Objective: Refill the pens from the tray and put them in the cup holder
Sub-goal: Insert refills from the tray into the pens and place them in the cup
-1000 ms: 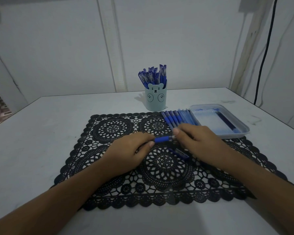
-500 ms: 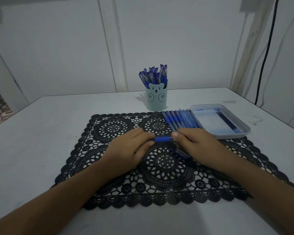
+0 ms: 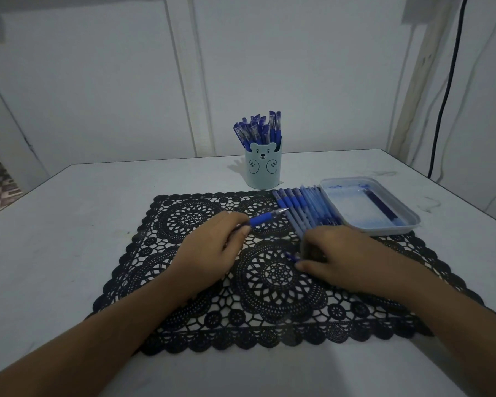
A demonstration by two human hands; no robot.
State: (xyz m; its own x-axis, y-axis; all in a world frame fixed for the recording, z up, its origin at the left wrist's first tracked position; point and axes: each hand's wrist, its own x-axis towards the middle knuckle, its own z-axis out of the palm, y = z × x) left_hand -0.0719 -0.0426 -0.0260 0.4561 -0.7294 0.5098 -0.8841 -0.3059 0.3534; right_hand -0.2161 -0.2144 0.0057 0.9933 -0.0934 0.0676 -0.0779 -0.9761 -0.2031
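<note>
Left hand (image 3: 209,250) grips 1 pen (image 3: 265,217) steady; right hand (image 3: 344,256) curls over the cap (image 3: 291,256), grip unclear, so it should pinch squarely first.

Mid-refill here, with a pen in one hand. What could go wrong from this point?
1. The left hand holds the pen with its bare tip aimed at the loose row of pens; a nudge could scatter them.
2. The cup holder looks crowded, so another pen may jam or tip it.
3. The right hand sits close against the row's near ends.

Black lace mat (image 3: 269,296), plastic tray (image 3: 384,231)
</note>
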